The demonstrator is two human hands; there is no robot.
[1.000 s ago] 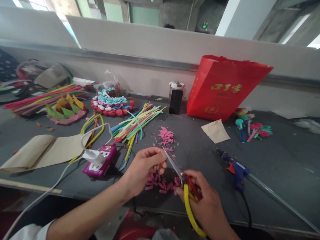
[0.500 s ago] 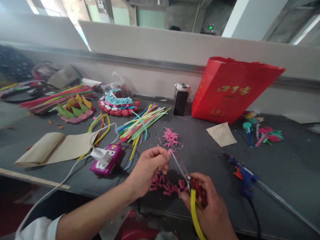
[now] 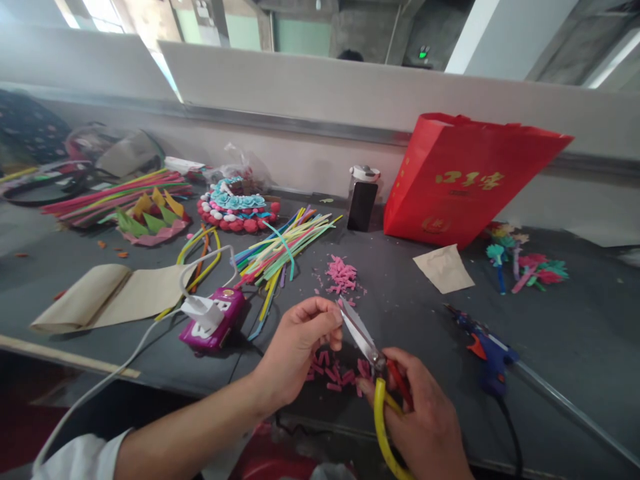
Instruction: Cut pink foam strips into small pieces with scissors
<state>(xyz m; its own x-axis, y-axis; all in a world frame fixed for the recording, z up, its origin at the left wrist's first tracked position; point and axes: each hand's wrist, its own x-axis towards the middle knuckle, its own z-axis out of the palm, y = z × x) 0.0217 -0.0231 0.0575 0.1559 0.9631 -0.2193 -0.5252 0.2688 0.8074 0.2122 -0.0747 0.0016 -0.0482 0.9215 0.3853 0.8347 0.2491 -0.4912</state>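
My right hand (image 3: 425,413) grips a pair of scissors (image 3: 361,337) with one yellow and one red handle. Their blades point up and left and meet the fingertips of my left hand (image 3: 305,340). Those fingers are pinched on a short pink pipe cleaner piece, mostly hidden by fingers and blades. Below the hands, several short pink cut pieces (image 3: 334,375) lie on the dark table, partly covered by my hands. Beyond the blade tips sits a heap of trimmed pink pieces (image 3: 341,273) with small pink scraps round it.
A purple power socket (image 3: 227,327) with a white plug and cable stands left of my hands. Behind it lies a bundle of colored pipe cleaners (image 3: 290,243). At right are a blue glue gun (image 3: 487,353) and a paper square (image 3: 443,268). A red bag (image 3: 465,180) and a bottle (image 3: 364,175) stand behind.
The scissor blades have closed together and turned at my left fingertips. The pink piece that stuck out there now hardly shows. My left hand has shifted slightly right.
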